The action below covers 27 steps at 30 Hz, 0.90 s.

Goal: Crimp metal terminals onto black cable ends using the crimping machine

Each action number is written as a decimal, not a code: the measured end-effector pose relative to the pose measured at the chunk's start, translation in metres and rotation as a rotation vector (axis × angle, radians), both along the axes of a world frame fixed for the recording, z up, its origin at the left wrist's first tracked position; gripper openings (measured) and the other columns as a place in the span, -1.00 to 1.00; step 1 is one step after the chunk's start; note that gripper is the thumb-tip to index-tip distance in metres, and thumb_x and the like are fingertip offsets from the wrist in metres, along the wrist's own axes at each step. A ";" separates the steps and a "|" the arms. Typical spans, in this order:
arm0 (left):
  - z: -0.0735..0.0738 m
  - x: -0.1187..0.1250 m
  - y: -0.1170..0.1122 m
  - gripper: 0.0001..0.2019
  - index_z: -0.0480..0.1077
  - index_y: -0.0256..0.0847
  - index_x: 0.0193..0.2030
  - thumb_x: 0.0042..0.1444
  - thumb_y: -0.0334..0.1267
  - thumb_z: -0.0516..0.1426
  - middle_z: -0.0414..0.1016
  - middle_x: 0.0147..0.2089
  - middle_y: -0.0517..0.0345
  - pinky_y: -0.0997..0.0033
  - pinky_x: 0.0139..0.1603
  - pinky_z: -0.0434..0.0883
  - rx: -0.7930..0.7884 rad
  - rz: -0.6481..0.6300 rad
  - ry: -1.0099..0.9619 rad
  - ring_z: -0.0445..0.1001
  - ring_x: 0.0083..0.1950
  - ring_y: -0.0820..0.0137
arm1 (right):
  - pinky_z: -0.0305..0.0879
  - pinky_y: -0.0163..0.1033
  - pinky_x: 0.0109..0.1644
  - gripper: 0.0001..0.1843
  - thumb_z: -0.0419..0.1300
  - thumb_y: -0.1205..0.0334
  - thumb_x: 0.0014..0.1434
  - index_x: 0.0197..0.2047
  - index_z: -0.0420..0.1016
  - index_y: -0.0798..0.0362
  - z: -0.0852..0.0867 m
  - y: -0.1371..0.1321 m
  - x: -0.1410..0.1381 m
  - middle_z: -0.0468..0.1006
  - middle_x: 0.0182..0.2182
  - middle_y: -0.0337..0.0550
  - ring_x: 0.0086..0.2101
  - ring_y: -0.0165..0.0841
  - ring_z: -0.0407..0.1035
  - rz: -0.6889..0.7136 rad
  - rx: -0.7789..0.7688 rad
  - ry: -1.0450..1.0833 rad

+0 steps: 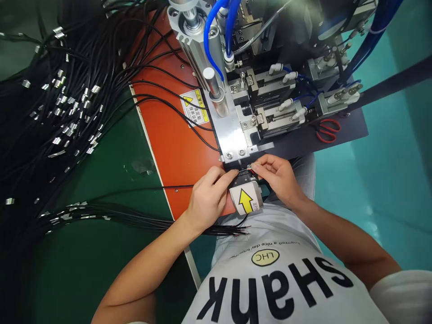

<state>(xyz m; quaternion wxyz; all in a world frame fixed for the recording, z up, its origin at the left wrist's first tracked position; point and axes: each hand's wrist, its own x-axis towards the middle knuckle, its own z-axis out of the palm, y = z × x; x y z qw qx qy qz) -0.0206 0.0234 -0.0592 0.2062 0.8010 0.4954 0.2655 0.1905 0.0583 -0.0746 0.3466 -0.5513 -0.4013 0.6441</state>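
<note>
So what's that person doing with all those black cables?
The person's right hand pinches thin wire ends at the near end of the machine, and the left hand is close beside it. One black cable runs from the left to the left hand. A cable bundle passes beneath that wrist, and a cable heap spreads over the green tabletop.

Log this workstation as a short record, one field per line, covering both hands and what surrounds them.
Left hand: fingertips at the front of the metal machine; its exact grip is hidden
Right hand: thumb and forefinger together at thin wires
Single cable: black cable running in behind the left hand
Marking: yellow arrow on a white cover, below the fingertips
Left side: large pile of black cables
Tool: red-handled scissors, right of the machine
</note>
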 end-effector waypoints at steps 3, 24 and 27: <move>-0.001 0.000 0.000 -0.64 0.39 -0.16 0.14 0.27 -0.49 0.01 0.30 -0.24 0.10 0.46 -0.27 0.40 0.006 0.000 0.020 0.38 -0.23 0.42 | 0.26 -0.28 -0.35 -0.80 0.35 0.11 0.13 -0.38 0.51 0.05 0.000 0.001 0.000 0.54 -0.46 -0.24 -0.45 -0.44 0.35 0.002 0.003 0.003; -0.001 0.005 0.001 -0.67 0.43 -0.16 0.09 0.29 -0.44 -0.02 0.30 -0.27 0.09 0.44 -0.29 0.40 -0.012 0.026 0.069 0.40 -0.23 0.39 | 0.24 -0.30 -0.40 -0.76 0.37 0.08 0.10 -0.40 0.49 0.05 -0.008 0.005 0.003 0.48 -0.51 -0.28 -0.49 -0.46 0.31 0.015 -0.012 0.025; -0.001 0.006 0.001 -0.67 0.43 -0.16 0.09 0.28 -0.45 -0.02 0.30 -0.27 0.08 0.43 -0.28 0.41 -0.010 0.023 0.074 0.40 -0.23 0.39 | 0.24 -0.30 -0.41 -0.76 0.37 0.07 0.10 -0.39 0.49 0.05 -0.009 0.005 0.003 0.48 -0.50 -0.28 -0.49 -0.46 0.30 0.017 -0.019 0.026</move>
